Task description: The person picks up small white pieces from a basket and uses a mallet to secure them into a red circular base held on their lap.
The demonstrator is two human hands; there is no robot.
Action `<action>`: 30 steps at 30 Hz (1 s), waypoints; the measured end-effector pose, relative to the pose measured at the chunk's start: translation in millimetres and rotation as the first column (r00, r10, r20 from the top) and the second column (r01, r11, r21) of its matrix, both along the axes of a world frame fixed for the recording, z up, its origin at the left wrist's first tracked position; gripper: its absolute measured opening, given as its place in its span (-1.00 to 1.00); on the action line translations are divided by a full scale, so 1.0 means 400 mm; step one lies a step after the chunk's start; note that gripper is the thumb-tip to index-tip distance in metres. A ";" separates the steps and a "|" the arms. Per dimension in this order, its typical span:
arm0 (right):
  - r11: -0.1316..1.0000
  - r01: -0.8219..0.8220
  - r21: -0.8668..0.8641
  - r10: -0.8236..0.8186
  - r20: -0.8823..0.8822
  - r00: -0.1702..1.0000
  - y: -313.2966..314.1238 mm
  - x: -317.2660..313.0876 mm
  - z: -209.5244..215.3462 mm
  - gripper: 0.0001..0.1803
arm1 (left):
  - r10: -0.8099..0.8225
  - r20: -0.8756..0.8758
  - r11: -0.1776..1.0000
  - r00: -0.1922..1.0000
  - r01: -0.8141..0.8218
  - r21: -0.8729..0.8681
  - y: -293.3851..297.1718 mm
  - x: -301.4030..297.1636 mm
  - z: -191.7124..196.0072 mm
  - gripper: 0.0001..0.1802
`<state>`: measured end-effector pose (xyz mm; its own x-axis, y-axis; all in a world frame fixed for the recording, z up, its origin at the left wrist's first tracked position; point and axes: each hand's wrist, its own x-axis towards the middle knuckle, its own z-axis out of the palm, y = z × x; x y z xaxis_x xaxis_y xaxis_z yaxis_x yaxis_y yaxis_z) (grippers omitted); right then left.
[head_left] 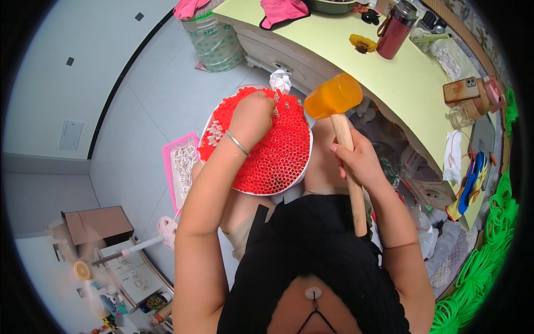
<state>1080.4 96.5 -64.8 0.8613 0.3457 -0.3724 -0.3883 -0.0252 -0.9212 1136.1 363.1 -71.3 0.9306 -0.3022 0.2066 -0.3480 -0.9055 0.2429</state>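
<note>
A dense bundle of short red tubes (272,156), open ends up, fills a round white holder (268,193) on my lap. Over the bundle's upper part is my left hand (253,117), its fingers closed and pointing down into the tubes. Whatever it pinches is hidden beneath it. Small whitish pieces (214,133) stick up from some tubes at the left, with a few more just right of that hand. My right hand (359,158) is wrapped round the wooden handle of a mallet (334,96). The mallet's translucent orange head is raised beside the bundle's upper right.
On the floor left of the bundle, a pink basket (168,167) holds many small white pieces. A pale yellow desk (356,67) curves along the right, carrying a red thermos (396,33), a phone (460,90) and gloves. A fan (82,270) stands lower left; green cord coils (484,261) lie far right.
</note>
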 end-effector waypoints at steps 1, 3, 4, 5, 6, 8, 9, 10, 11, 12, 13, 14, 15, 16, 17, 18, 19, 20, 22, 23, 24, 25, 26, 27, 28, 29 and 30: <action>1.000 -0.004 -0.002 0.004 -0.002 1.000 0.002 -0.001 -0.001 -0.74 | 0.001 0.010 0.999 1.000 -0.001 0.041 -0.003 0.003 0.000 -0.93; 1.000 -0.008 -0.003 0.008 -0.008 1.000 0.007 -0.005 0.004 -0.75 | -0.002 -0.013 0.999 1.000 0.003 0.049 -0.004 0.009 0.002 -0.92; 1.000 -0.008 -0.002 0.008 -0.011 1.000 0.011 -0.007 0.011 -0.76 | -0.005 -0.025 0.999 1.000 0.006 0.051 -0.005 0.012 0.002 -0.91; 1.000 -0.009 -0.002 0.008 -0.014 1.000 0.014 -0.009 0.015 -0.76 | -0.005 -0.029 0.997 1.000 0.008 0.075 -0.006 0.015 0.000 -0.91; 1.000 -0.013 -0.001 0.013 -0.014 1.000 0.014 -0.009 0.015 -0.76 | -0.004 -0.031 0.995 1.000 0.008 0.100 -0.008 0.019 -0.002 -0.91; 1.000 -0.024 0.001 0.024 -0.013 1.000 0.016 -0.010 0.013 -0.76 | -0.004 -0.078 0.994 0.997 0.013 0.112 -0.011 0.024 -0.006 -0.89; 1.000 -0.028 0.004 0.028 -0.013 1.000 0.018 -0.010 0.015 -0.76 | -0.004 -0.121 0.995 0.993 0.017 0.103 -0.013 0.027 -0.001 -0.88; 0.999 -0.031 0.006 0.031 -0.013 0.999 0.019 -0.012 0.018 -0.76 | -0.005 -0.164 0.995 0.987 0.020 0.093 -0.012 0.028 0.004 -0.87; 0.999 -0.035 0.008 0.035 -0.013 0.999 0.021 -0.014 0.021 -0.76 | -0.003 -0.154 0.997 0.988 0.016 0.080 -0.008 0.026 0.006 -0.86; 0.999 -0.037 0.014 0.037 -0.015 0.999 0.022 -0.016 0.022 -0.75 | -0.004 -0.147 0.998 0.989 0.013 0.063 -0.003 0.024 0.002 -0.85; 0.999 -0.038 0.019 0.038 -0.018 0.999 0.025 -0.018 0.022 -0.75 | -0.004 -0.141 0.999 0.990 0.010 0.046 0.001 0.021 -0.002 -0.84; 0.999 -0.039 0.025 0.040 -0.021 0.999 0.027 -0.021 0.022 -0.75 | -0.006 -0.119 0.998 0.993 0.014 0.067 0.003 0.020 -0.007 -0.83; 0.999 -0.042 0.017 0.043 -0.014 0.999 0.029 -0.023 0.024 -0.74 | -0.008 -0.093 0.996 0.996 0.017 0.087 0.002 0.022 -0.009 -0.83; 0.999 -0.046 0.010 0.046 -0.007 0.999 0.031 -0.023 0.023 -0.74 | -0.011 -0.068 0.994 0.998 0.018 0.107 0.002 0.022 -0.010 -0.82; 0.999 -0.049 0.003 0.049 0.001 0.999 0.033 -0.025 0.023 -0.73 | -0.003 -0.100 0.995 0.995 0.013 0.099 0.000 0.022 -0.012 -0.82; 0.999 -0.053 0.004 0.053 -0.001 0.999 0.036 -0.026 0.027 -0.73 | 0.005 -0.126 0.995 0.992 0.007 0.095 -0.002 0.026 -0.008 -0.82; 0.998 -0.057 0.005 0.057 -0.004 0.998 0.039 -0.028 0.032 -0.74 | 0.013 -0.152 0.996 0.988 0.000 0.090 -0.001 0.028 -0.004 -0.82; 0.998 -0.061 0.006 0.061 -0.006 0.998 0.042 -0.029 0.038 -0.74 | 0.005 -0.141 1.000 0.990 -0.003 0.015 0.005 0.024 0.001 -0.81; 0.991 -0.114 -0.062 0.118 0.050 0.992 0.050 -0.024 0.064 -0.74 | -0.020 -0.124 0.990 0.992 0.003 -0.139 0.024 0.009 -0.005 -0.80; 0.985 -0.139 -0.098 0.146 0.076 0.986 0.056 -0.017 0.075 -0.73 | 0.026 -0.117 0.948 0.993 -0.061 -0.312 0.036 0.001 -0.009 -0.81; 0.977 -0.143 -0.156 0.166 0.149 0.975 0.062 -0.009 0.076 -0.72 | 0.071 -0.126 0.870 0.989 -0.123 -0.477 0.048 -0.015 -0.012 -0.81; 0.966 -0.143 -0.214 0.190 0.221 0.957 0.068 0.004 0.075 -0.70 | 0.115 -0.143 0.760 0.983 -0.180 -0.625 0.063 -0.026 -0.013 -0.81; 0.953 -0.139 -0.271 0.218 0.288 0.932 0.075 0.013 0.075 -0.68 | 0.047 -0.437 0.535 0.898 -0.392 -0.748 0.087 -0.027 -0.011 -0.80; 0.949 -0.137 -0.284 0.225 0.305 0.926 0.086 0.019 0.090 -0.65 | -0.024 -0.524 0.378 0.851 -0.477 -0.793 0.103 -0.036 0.000 -0.80; 0.945 -0.136 -0.296 0.232 0.321 0.918 0.098 0.023 0.116 -0.62 | -0.111 -0.590 0.212 0.800 -0.561 -0.800 0.118 -0.046 0.009 -0.79; 0.942 -0.135 -0.308 0.241 0.338 0.910 0.108 0.025 0.130 -0.59 | -0.209 -0.632 0.047 0.746 -0.638 -0.768 0.132 -0.055 0.012 -0.79; 0.927 -0.110 -0.359 0.266 0.424 0.866 0.121 0.027 0.134 -0.57 | -0.269 -0.612 -0.012 0.744 -0.638 -0.770 0.155 -0.065 0.005 -0.75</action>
